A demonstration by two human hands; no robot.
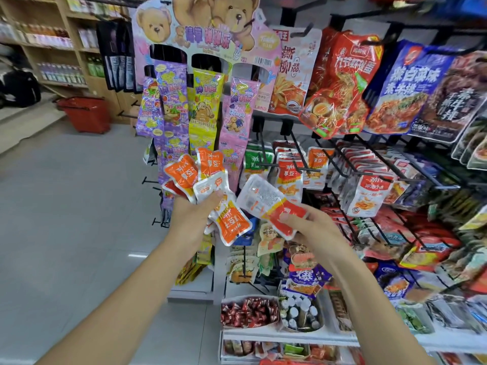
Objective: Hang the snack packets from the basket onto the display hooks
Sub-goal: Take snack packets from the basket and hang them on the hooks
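Grey floor tiles and wooden shelving are seen at the far left of a shop aisle, where a red basket stands on the floor, well apart from the work; its contents cannot be made out. To the right, a rack of black display hooks is crowded with hanging snacks, beside a teddy-bear card display. A bunch of orange-and-white snack packets is gripped in the left hand, its fingers clamped round the fanned bundle near the rack. A single packet is pinched by its red end between the fingers of the right hand and is held up, tilted, just short of a hook in the middle row, on which matching packets are already hung. The task is judged to be well under way but unfinished: some packets are placed, the single packet is not yet threaded on, and the bundle is still to be hung. Whether more is waiting in the basket cannot be told.
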